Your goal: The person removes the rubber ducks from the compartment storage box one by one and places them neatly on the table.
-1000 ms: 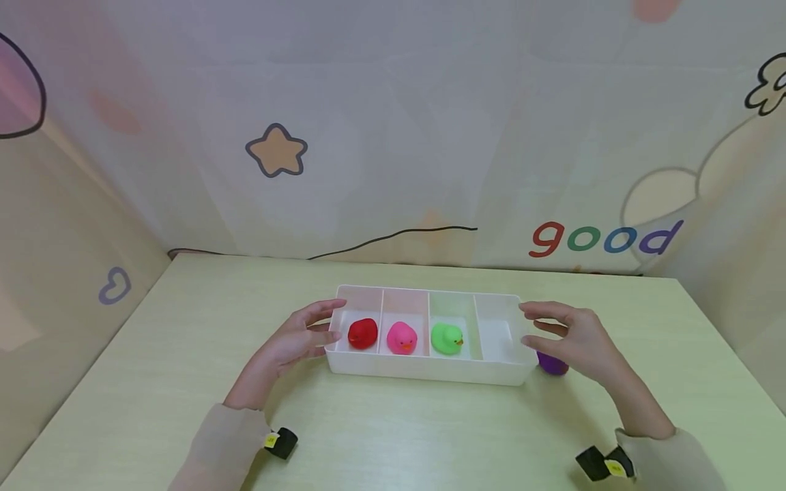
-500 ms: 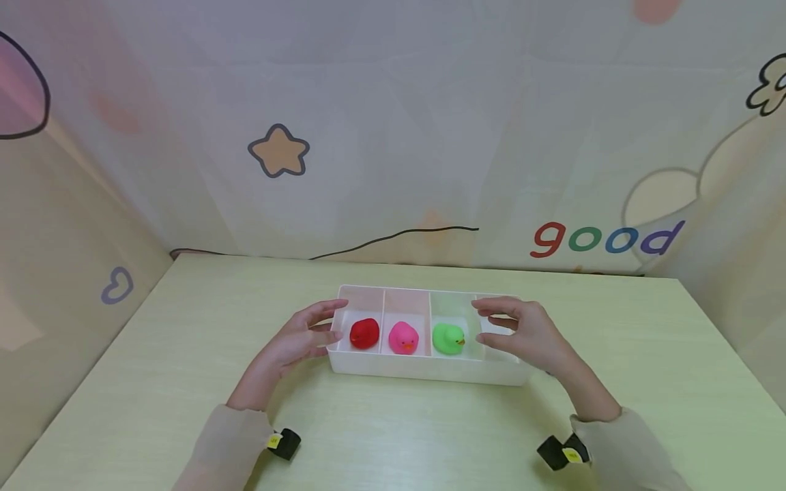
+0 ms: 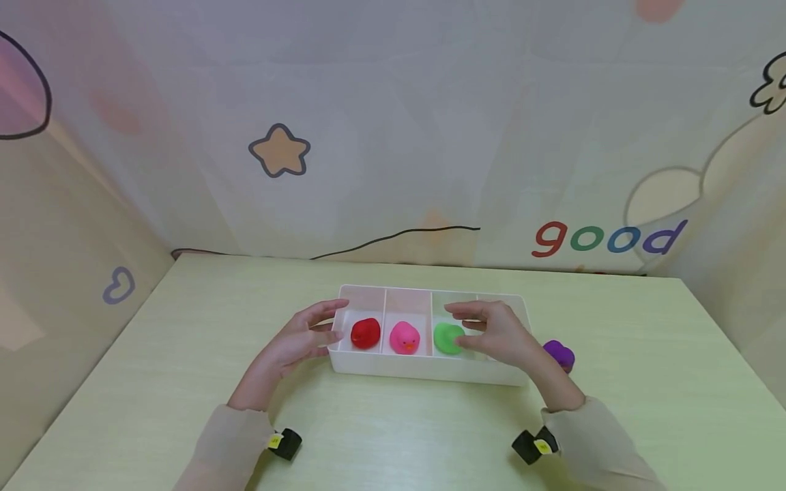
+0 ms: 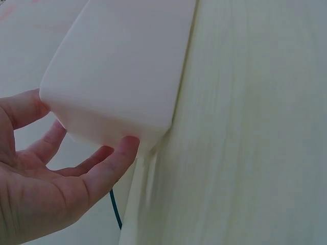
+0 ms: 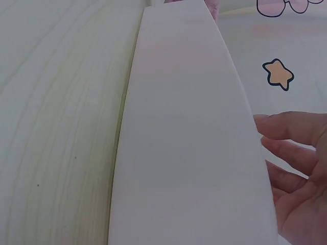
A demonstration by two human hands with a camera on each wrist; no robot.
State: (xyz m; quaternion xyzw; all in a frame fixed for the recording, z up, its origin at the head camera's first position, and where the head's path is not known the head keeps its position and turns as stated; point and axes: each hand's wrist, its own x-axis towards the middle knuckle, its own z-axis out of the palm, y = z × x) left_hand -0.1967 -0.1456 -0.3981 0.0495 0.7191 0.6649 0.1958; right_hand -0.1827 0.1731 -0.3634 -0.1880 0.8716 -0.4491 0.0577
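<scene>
With our right hand [image 3: 497,334] open over the small green rubber duck [image 3: 447,338] at frame centre, we judge it light, soft, best pinched at its sides.

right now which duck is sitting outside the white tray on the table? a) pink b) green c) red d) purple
d, the purple duck sits on the table just past the right end of the white tray, while the red duck, pink duck and green duck each sit in a compartment.

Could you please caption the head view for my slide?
Left hand steadies a white tray; right hand reaches the green duck.
</scene>
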